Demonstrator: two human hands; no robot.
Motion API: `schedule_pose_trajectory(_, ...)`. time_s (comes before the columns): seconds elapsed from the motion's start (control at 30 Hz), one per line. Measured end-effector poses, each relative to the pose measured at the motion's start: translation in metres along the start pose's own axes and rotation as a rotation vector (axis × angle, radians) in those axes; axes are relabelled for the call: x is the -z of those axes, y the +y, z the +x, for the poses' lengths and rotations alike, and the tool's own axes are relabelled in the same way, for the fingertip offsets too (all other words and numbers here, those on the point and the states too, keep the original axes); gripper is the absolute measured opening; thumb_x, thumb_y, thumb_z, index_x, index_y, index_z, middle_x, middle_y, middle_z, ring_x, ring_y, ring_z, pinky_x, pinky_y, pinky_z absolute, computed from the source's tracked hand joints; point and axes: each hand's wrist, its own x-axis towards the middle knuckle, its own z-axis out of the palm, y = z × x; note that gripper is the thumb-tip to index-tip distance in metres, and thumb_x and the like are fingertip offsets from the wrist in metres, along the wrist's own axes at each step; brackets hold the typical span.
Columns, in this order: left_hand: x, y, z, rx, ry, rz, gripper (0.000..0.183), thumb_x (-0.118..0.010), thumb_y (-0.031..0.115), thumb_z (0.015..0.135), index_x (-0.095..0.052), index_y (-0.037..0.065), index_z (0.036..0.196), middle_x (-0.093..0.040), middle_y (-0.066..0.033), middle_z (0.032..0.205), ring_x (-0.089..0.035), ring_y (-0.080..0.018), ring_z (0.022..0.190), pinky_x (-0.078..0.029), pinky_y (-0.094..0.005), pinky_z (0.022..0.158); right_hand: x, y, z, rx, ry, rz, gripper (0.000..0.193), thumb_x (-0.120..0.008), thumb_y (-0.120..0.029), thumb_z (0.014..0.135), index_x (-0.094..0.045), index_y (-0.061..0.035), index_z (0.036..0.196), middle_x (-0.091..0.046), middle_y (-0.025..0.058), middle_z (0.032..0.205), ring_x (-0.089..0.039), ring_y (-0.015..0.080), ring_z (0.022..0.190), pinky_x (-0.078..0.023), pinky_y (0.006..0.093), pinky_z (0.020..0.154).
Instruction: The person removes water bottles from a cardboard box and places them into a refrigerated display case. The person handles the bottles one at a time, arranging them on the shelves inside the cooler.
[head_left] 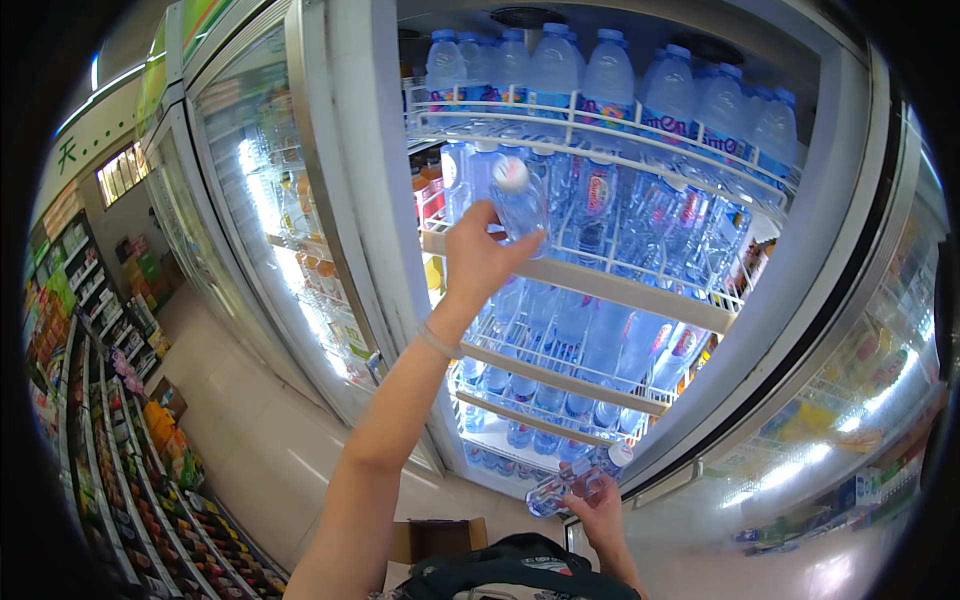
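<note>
My left hand (pixel 478 256) reaches into the lit drinks cooler, its fingers closed round a clear water bottle (pixel 522 205) with a white cap. That bottle stands tilted at the left of the second shelf, in front of other bottles. Low at the front, my right hand (pixel 596 503) grips another clear water bottle (pixel 578 484), also white-capped and lying slantwise outside the shelves. Blue-capped water bottles (pixel 608 85) line the top shelf behind a white wire rail (pixel 570 125). More clear bottles (pixel 595 195) fill the shelf that my left hand reaches.
A cooler door (pixel 840 440) hangs open at the right. Another glass-doored cooler (pixel 275 220) stands to the left. An open cardboard box (pixel 440 540) sits on the floor near my body. Shelves of packaged goods (pixel 110 470) run along the far left, beyond the tiled floor (pixel 225 400).
</note>
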Motion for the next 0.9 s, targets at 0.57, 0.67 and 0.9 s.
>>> schedule_pose_trajectory(0.57, -0.029, -0.034, 0.03, -0.391, 0.118, 0.109, 0.05, -0.092, 0.033, 0.063, -0.061, -0.001, 0.084, -0.059, -0.0079, 0.088, -0.066, -0.021, 0.074, -0.054, -0.0326, 0.064, -0.032, -0.12, 0.054, 0.442, 0.058, -0.055, 0.065, -0.08, 0.007, 0.075, -0.051, 0.0028, 0.133, -0.062, 0.0125, 0.124, -0.065, 0.0189, 0.106, -0.056, 0.0346, 0.09)
schedule_pose_trajectory(0.67, -0.036, -0.028, 0.026, -0.339, 0.038, 0.219, 0.04, -0.09, 0.026, 0.071, -0.07, 0.0, 0.095, -0.064, -0.0093, 0.098, -0.069, -0.0201, 0.085, -0.061, -0.0318, 0.077, -0.038, -0.135, 0.062, 0.489, 0.023, -0.012, 0.072, -0.08, 0.011, 0.071, -0.049, -0.0003, 0.135, -0.06, 0.013, 0.127, -0.064, 0.019, 0.108, -0.057, 0.0347, 0.089)
schedule_pose_trajectory(0.9, -0.041, -0.037, 0.044, -0.257, 0.044, 0.405, 0.052, -0.09, 0.046, 0.06, -0.066, 0.003, 0.079, -0.065, -0.0091, 0.076, -0.065, -0.0281, 0.067, -0.05, -0.0395, 0.059, -0.044, -0.161, 0.097, 0.642, -0.01, -0.273, 0.076, -0.08, 0.009, 0.07, -0.047, -0.0021, 0.138, -0.062, 0.0128, 0.124, -0.062, 0.0211, 0.116, -0.058, 0.0367, 0.091)
